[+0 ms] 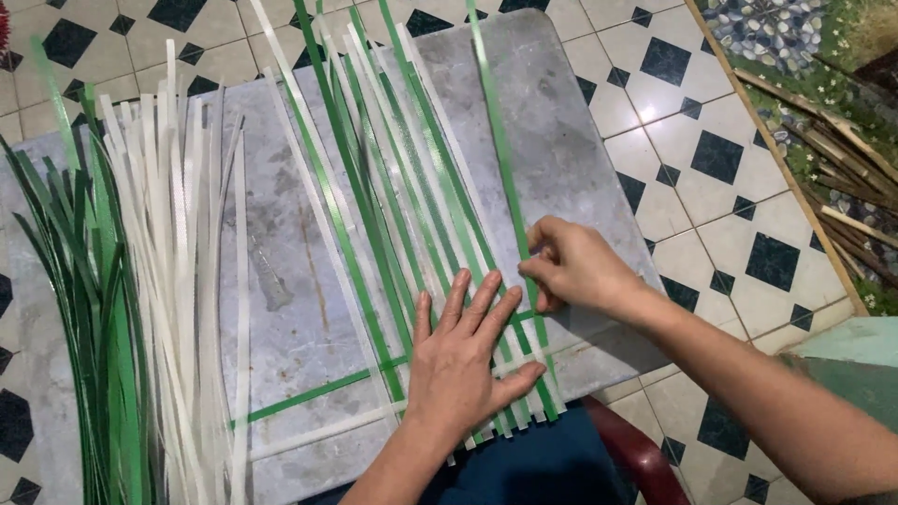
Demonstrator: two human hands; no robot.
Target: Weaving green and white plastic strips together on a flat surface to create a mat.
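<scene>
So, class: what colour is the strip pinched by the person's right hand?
Green. The right hand pinches a long green strip, seen clearly in the head view.

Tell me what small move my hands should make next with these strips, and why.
Probably slide the green strip pinched by your right hand snug against its neighbours. It stands apart from the packed green and white strips, which your left hand presses flat on the grey board.

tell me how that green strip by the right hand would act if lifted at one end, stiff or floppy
Probably springy rather than limp: the green strip runs long, thin and nearly straight across the board. Lifted by one end it would likely droop. Its glossy surface suggests it slides easily, perhaps why the left hand presses the strips flat while the right hand pinches it.
</scene>
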